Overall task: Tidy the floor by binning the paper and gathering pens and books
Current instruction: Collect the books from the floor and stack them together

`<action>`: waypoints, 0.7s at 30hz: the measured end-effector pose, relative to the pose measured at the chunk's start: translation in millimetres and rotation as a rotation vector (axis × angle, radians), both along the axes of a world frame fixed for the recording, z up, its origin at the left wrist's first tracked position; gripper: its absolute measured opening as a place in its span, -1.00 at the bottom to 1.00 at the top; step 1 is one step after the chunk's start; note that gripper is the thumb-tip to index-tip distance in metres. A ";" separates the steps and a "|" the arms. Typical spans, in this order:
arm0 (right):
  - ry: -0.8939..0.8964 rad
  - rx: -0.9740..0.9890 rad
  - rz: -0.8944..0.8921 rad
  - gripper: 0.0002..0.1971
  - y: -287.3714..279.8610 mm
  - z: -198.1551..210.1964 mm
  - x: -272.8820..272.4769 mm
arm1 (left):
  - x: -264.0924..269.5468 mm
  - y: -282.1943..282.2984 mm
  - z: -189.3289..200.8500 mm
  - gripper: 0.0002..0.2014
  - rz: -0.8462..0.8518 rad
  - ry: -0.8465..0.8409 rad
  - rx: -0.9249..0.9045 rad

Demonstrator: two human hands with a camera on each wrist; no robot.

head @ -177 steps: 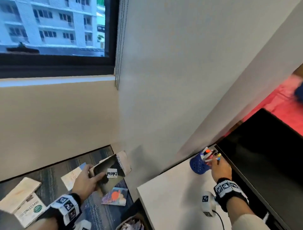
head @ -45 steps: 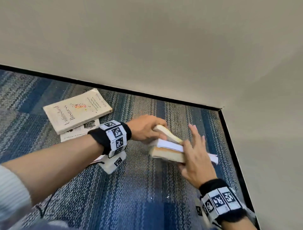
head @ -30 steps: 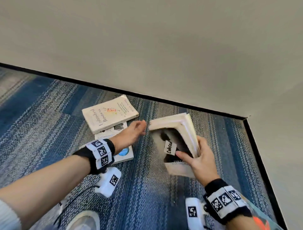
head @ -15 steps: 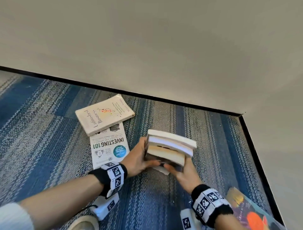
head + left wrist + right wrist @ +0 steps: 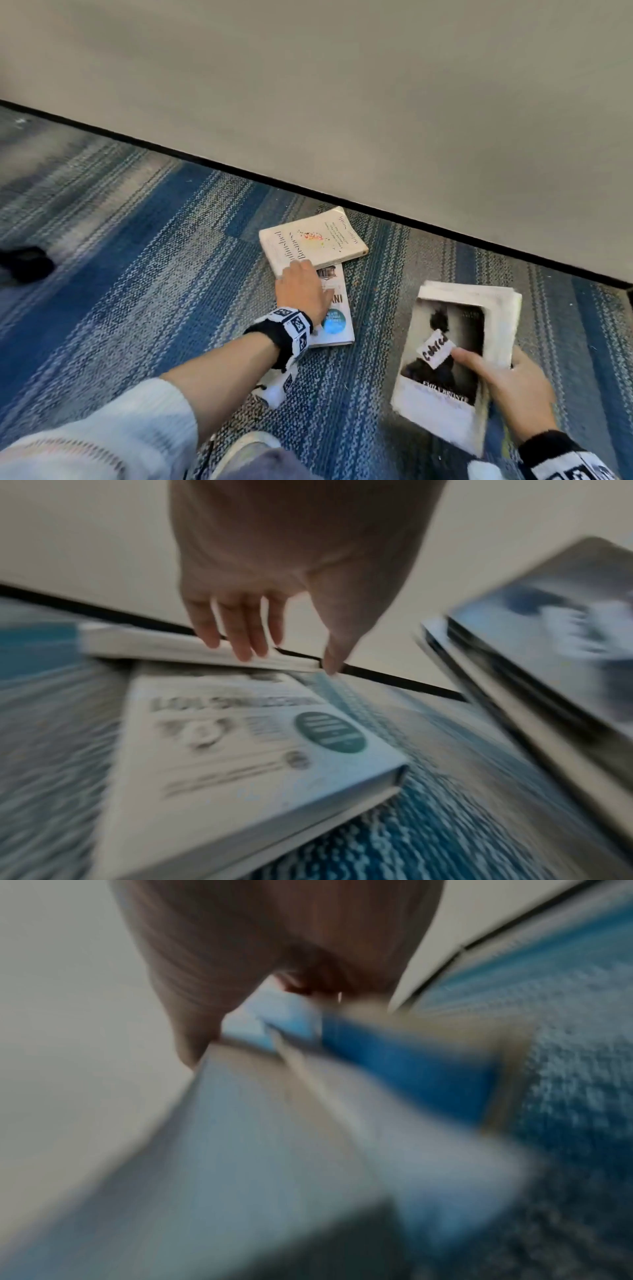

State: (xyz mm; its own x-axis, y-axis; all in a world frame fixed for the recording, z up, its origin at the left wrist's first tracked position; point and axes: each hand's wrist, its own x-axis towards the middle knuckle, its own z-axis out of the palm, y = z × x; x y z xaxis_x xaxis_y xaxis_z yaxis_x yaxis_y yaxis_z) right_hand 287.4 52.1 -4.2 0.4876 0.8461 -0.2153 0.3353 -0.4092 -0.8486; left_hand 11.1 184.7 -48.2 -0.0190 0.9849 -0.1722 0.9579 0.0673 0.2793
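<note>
On the blue striped carpet a cream book [image 5: 311,240] [image 5: 154,645] lies partly over a white Investing 101 book [image 5: 337,325] [image 5: 240,750]. My left hand [image 5: 301,287] [image 5: 284,656] reaches over them with straight fingers [image 5: 240,642] at the cream book's near edge, holding nothing. To the right, a stack of books [image 5: 445,359] [image 5: 548,656] [image 5: 274,1150] is tilted up off the floor, its dark cover carrying a small white label. My right hand [image 5: 507,380] grips this stack at its lower right, thumb on the cover. The right wrist view is heavily blurred.
A beige wall [image 5: 342,102] with a black skirting strip runs diagonally behind the books and meets a corner at the far right. A dark object [image 5: 24,267] lies on the carpet at the far left. My shoe [image 5: 250,448] is at the bottom edge.
My left hand has let go of the stack and moved left onto the two books on the floor. The right hand now holds the stack alone, cover tipped upward.
</note>
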 end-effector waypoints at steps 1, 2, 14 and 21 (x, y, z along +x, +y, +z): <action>0.016 -0.016 -0.015 -0.66 -0.5 -1.6 3.2 | -11.7 3.1 -7.4 -0.26 0.175 -0.024 -0.065; 0.014 -0.032 -0.010 -0.64 -1.3 -2.6 4.1 | -20.2 3.9 -15.0 -0.14 0.297 -0.049 -0.183; -0.119 -0.136 -0.016 -0.37 1.4 -10.5 -9.4 | 1.9 -2.1 -84.4 -0.08 0.532 -0.603 -0.528; 0.356 -0.249 -0.096 -0.43 -12.4 -35.4 12.9 | 37.5 -22.7 -21.1 -0.63 0.528 -1.129 -0.517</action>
